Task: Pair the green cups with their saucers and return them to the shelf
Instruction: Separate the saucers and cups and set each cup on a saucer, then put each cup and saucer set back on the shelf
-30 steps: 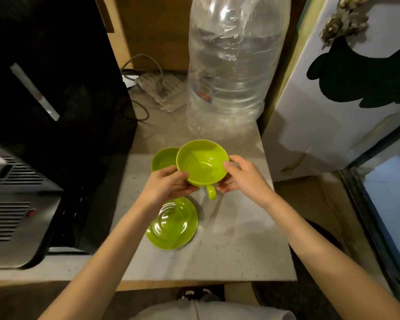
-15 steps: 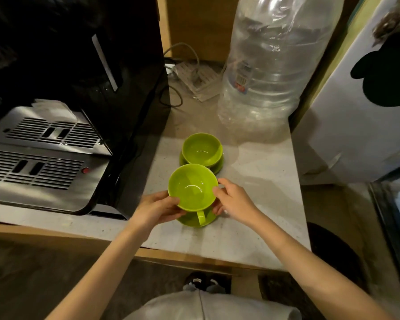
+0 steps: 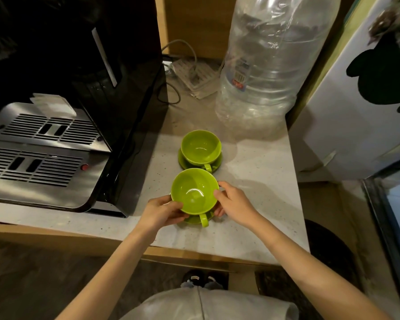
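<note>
Two lime-green cups stand on a pale speckled counter point(image 3: 252, 199). The far cup point(image 3: 201, 146) sits upright on its green saucer point(image 3: 183, 163), handle toward me. The near cup point(image 3: 194, 191) rests on a second green saucer point(image 3: 194, 220), mostly hidden beneath it, handle pointing at me. My left hand point(image 3: 161, 212) grips the near cup's left side. My right hand point(image 3: 234, 202) holds its right side, fingertips on the rim and lower fingers down by the saucer.
A black and silver coffee machine point(image 3: 56, 135) fills the counter's left. A large clear plastic water bottle point(image 3: 263, 65) stands at the back right, with a power strip and cables point(image 3: 194, 75) behind. A white fridge point(image 3: 360, 100) stands to the right. The counter's wooden front edge point(image 3: 194, 252) is near me.
Both hands brought the near cup down from above the counter onto the saucer in front. The view shifted, so the far cup now shows on its own saucer.
</note>
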The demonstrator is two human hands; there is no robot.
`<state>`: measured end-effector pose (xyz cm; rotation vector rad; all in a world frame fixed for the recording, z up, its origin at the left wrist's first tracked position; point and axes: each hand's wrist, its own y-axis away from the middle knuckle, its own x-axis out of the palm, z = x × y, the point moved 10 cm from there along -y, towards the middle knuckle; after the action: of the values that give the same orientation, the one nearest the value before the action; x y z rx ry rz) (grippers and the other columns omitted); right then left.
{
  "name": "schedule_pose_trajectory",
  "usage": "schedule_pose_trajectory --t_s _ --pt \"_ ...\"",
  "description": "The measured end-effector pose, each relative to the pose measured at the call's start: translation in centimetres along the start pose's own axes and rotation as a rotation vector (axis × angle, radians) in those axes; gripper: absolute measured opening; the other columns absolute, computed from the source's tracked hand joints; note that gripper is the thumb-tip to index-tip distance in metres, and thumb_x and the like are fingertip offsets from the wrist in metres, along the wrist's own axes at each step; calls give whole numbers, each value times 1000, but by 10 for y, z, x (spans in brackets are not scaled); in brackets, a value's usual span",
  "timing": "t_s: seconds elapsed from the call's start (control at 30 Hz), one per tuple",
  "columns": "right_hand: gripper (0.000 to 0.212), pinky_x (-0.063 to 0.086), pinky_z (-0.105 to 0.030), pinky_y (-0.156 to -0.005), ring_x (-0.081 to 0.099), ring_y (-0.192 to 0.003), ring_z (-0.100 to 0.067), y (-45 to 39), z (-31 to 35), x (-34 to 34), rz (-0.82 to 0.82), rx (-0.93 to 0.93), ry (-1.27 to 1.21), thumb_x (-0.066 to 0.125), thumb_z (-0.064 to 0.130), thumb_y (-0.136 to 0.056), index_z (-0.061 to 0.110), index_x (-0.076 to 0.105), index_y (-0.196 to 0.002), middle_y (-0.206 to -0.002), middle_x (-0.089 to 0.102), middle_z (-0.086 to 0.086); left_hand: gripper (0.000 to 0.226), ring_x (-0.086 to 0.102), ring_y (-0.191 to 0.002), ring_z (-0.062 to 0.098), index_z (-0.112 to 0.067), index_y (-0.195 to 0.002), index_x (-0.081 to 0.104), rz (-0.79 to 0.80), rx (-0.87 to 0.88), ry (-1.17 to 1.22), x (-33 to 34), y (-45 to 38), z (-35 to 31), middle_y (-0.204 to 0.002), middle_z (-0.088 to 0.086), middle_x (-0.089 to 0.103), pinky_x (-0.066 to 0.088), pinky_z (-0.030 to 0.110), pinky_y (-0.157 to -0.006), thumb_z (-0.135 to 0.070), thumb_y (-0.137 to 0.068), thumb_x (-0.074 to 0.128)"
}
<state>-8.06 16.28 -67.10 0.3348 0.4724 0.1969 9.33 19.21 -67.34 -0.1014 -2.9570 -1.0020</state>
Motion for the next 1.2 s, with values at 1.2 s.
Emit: schedule_pose_trajectory --t_s 1.2 --pt "10 59 -29 -51 69 -49 -19 12 -33 1 135 280 -285 59 9 -87 10 49 -88 -58 68 -12 19 68 -47 17 4 -95 59 39 -47 -208 -22 -17 5 -57 13 70 55 21 -45 -3 -78 64"
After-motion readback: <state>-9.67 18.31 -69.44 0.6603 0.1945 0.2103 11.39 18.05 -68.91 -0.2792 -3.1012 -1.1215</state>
